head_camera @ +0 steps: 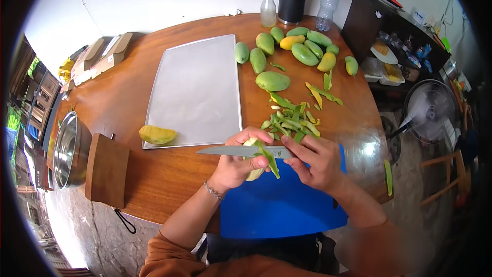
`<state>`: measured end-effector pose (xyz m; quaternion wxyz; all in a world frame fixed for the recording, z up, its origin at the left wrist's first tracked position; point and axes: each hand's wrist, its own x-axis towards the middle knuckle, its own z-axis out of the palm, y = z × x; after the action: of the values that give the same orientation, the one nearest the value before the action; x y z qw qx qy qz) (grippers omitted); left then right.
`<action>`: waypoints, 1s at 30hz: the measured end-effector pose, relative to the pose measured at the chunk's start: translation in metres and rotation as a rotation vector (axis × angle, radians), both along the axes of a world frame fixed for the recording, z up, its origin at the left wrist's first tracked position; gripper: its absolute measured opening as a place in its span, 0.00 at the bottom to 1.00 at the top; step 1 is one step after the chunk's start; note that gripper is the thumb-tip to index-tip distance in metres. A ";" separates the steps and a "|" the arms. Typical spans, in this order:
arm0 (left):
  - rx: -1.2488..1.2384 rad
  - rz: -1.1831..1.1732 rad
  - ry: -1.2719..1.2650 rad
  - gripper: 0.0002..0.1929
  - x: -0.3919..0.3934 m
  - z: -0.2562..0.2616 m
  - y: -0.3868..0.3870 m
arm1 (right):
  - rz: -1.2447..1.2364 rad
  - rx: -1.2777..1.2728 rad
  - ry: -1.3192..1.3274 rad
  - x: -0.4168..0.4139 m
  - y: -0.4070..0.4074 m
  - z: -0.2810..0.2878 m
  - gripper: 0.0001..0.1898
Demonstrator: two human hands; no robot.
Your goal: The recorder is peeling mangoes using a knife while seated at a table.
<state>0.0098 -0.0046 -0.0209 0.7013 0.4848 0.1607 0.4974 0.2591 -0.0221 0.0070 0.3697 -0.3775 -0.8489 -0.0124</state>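
My left hand [240, 159] grips a partly peeled mango [254, 175], pale where its skin is off. In my right hand [317, 159] is a knife [226, 150], its blade lying across the mango and pointing left. A strip of green peel [271, 161] hangs over the blade. Both hands are above a blue cutting board [280, 207] at the table's near edge. Just beyond them lies a heap of green peelings [294, 121]. Whole green and yellow mangoes [272, 81] lie farther back. A peeled yellow mango [157, 134] rests at the near left corner of a grey tray [196, 92].
On the left are a steel bowl [73, 150] and a wooden block [107, 171]. Cardboard boxes [102, 55] lie at the far left. A glass bottle [268, 9], a black flask [292, 0] and a plastic bottle [328, 5] stand at the back. A fan [430, 111] is right of the table.
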 end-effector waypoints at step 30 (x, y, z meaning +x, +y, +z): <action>-0.288 0.065 -0.022 0.41 -0.001 0.010 0.005 | -0.054 -0.423 0.307 0.013 0.013 0.001 0.18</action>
<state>0.0085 0.0006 -0.0114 0.7487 0.3684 0.2383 0.4969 0.2717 -0.0090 0.0079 0.4066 -0.4664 -0.7561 0.2132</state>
